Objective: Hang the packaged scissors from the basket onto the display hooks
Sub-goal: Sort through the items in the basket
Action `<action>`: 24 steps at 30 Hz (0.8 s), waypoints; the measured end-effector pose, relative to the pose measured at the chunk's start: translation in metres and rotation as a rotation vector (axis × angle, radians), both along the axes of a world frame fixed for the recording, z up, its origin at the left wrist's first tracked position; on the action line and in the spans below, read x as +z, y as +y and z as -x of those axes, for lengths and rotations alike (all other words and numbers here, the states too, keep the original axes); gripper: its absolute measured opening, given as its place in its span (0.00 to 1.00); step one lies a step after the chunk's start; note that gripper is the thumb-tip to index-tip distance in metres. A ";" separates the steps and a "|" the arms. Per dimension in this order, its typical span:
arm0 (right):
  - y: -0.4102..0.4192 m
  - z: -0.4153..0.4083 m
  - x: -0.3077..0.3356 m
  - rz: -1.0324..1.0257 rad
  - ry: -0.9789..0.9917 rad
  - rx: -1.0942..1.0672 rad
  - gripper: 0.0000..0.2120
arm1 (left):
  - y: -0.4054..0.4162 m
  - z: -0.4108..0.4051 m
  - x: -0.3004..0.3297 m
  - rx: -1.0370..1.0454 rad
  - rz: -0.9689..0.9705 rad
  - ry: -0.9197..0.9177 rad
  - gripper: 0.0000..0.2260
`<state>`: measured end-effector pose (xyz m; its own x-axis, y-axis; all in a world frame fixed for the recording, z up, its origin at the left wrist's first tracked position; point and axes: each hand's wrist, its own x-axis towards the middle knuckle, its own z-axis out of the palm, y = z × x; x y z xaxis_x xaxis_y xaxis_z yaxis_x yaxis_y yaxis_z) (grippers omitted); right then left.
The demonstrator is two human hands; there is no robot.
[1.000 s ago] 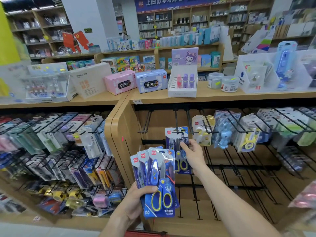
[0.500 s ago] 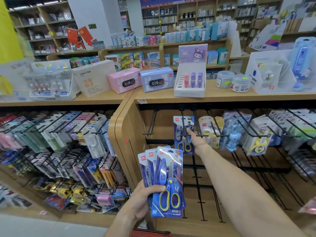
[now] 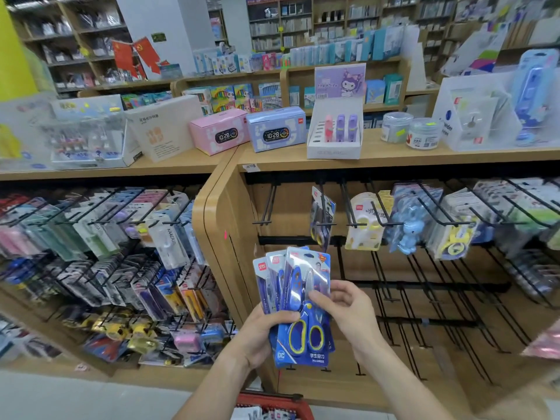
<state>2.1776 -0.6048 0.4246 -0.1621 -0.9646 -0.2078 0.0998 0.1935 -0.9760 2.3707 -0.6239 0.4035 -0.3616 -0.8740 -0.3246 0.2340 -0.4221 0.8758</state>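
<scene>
Scissors-wise, the person's left hand (image 3: 260, 331) is clamped around a fanned stack of blue carded scissor packs (image 3: 300, 301), thumb across the front and hang-holes pointing up. The right hand (image 3: 345, 307) is pinching the front pack, the one with blue-and-yellow handles, at its right edge. So both hands have a grip on the stack, and the right is the one placed to peel the front pack off.

What the next move turns on: the packs stand upright, long axis vertical, while the black wire display hooks (image 3: 324, 207) sit up and a bit right of the hands, prongs poking out toward the person. The empty double hook (image 3: 268, 207) to the left looks about as near.

Compared with a moment back, the right hand was up at the hook setting a dark carded scissor pack (image 3: 321, 218) — that one now hangs on its own, and the hand has dropped back to the stack.

Red shopping basket (image 3: 272, 403) peeks in at the bottom edge, more packs inside.
</scene>
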 end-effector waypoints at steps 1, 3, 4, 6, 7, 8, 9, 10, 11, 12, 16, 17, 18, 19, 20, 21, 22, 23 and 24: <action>-0.001 0.001 -0.001 -0.012 -0.009 -0.005 0.22 | 0.001 0.001 0.001 -0.008 0.006 0.003 0.32; -0.005 0.005 -0.003 -0.033 -0.031 0.004 0.18 | 0.002 0.003 0.001 -0.010 0.006 0.001 0.33; -0.006 0.008 -0.005 -0.029 -0.040 0.009 0.16 | 0.003 0.004 0.001 -0.010 0.006 -0.001 0.35; -0.007 0.014 -0.008 -0.010 -0.075 0.023 0.16 | 0.005 0.006 0.001 0.006 0.006 0.004 0.38; -0.007 0.016 -0.008 0.000 -0.116 0.028 0.15 | 0.006 0.006 0.000 0.021 0.001 0.024 0.39; -0.006 0.017 -0.008 0.008 -0.161 0.025 0.14 | 0.007 0.006 0.000 0.035 -0.011 0.051 0.40; -0.005 0.018 -0.008 0.014 -0.192 0.015 0.13 | 0.008 0.006 0.000 0.053 -0.030 0.074 0.39; -0.005 0.019 -0.009 0.020 -0.212 0.001 0.12 | 0.009 0.005 -0.001 0.074 -0.054 0.086 0.37; -0.004 0.019 -0.008 0.029 -0.227 -0.005 0.11 | 0.010 0.004 0.000 0.085 -0.070 0.090 0.34; -0.005 0.019 -0.008 0.040 -0.241 -0.004 0.09 | 0.012 0.004 0.001 0.086 -0.076 0.084 0.32; -0.018 0.020 0.001 0.102 -0.264 -0.019 0.09 | 0.018 0.000 0.003 0.133 -0.087 -0.001 0.34; -0.024 0.021 0.004 0.109 -0.259 -0.035 0.09 | 0.020 -0.003 0.002 0.158 -0.096 -0.020 0.34; -0.030 0.022 0.007 0.115 -0.255 -0.046 0.10 | 0.021 -0.006 0.000 0.179 -0.103 -0.035 0.33; -0.035 0.022 0.008 0.118 -0.253 -0.054 0.11 | 0.023 -0.011 -0.002 0.198 -0.110 -0.046 0.32; -0.040 0.022 0.008 0.118 -0.252 -0.061 0.11 | 0.024 -0.015 -0.003 0.213 -0.117 -0.053 0.30; -0.045 0.022 0.008 0.118 -0.245 -0.069 0.10 | 0.026 -0.018 -0.005 0.223 -0.125 -0.056 0.28; -0.049 0.021 0.007 0.116 -0.233 -0.082 0.10 | 0.027 -0.022 -0.007 0.230 -0.129 -0.057 0.28; -0.053 0.021 0.005 0.112 -0.217 -0.095 0.10 | 0.028 -0.024 -0.008 0.233 -0.129 -0.056 0.28; -0.056 0.020 0.003 0.106 -0.201 -0.106 0.09 | 0.029 -0.025 -0.008 0.233 -0.129 -0.055 0.29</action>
<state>2.1576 -0.6608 0.4280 -0.2291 -0.9625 -0.1452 0.3087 0.0696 -0.9486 2.3962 -0.5949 0.3958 -0.1341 -0.8818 -0.4521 0.2915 -0.4712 0.8325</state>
